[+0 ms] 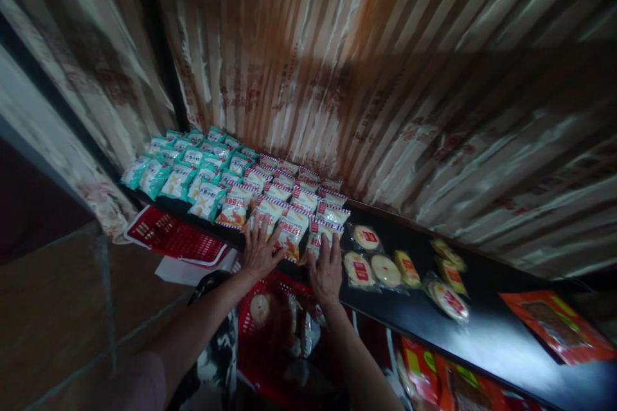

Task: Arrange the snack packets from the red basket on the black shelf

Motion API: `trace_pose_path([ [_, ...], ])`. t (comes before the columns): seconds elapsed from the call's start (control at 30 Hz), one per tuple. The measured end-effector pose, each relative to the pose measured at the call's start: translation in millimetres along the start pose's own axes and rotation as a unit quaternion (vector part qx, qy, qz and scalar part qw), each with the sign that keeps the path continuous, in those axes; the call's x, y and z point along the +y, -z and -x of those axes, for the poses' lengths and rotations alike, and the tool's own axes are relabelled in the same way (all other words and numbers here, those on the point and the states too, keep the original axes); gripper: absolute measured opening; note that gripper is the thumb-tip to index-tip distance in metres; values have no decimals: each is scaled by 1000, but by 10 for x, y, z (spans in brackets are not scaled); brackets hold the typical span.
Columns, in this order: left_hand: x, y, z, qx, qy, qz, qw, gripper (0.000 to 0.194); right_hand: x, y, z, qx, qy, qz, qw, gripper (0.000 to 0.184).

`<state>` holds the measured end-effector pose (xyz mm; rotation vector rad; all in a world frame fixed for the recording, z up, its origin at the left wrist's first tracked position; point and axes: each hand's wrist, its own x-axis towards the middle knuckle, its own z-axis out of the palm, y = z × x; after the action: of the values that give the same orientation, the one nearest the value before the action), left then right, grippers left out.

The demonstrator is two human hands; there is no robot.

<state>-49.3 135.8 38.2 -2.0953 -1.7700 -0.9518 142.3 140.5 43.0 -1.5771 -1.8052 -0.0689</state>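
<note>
My left hand (261, 249), fingers spread, rests against the front of a white and orange snack bag (268, 209) in the nearest row. A neighbouring snack bag (292, 229) stands between my two hands. My right hand (326, 271) lies with its fingers on the lower front of the end snack bag (322, 231). Both palms face the bags, and neither hand is closed round anything. Behind them the white and orange bags stand in several rows. Teal and white snack bags (176, 178) fill the left part of the same black shelf (409, 308).
Round wrapped crackers (385, 271) and small yellow packets (407, 268) lie right of the bags. Further right is a flat orange package (559, 324). Below are a red basket (250, 321) with packets, another red basket (176, 237), and orange packages (453, 379). A pleated curtain (299, 77) hangs behind.
</note>
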Motion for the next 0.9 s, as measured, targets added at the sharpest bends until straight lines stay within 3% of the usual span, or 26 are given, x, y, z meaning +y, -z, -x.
trace_pose_path([
  [0.23, -6, 16, 2, -22, 5, 6, 1000, 63, 36, -27, -25, 16, 28, 30, 999, 55],
  [0.53, -65, 47, 35, 16, -4, 25, 1000, 63, -12, 20, -10, 69, 42, 43, 996, 58],
  [0.73, -294, 120, 16, 48, 82, 4, 996, 63, -22, 2, -15, 46, 24, 47, 998, 61],
  [0.9, -438, 104, -42, 17, 116, 0, 993, 67, -26, 1, -11, 19, 6, 48, 999, 62],
])
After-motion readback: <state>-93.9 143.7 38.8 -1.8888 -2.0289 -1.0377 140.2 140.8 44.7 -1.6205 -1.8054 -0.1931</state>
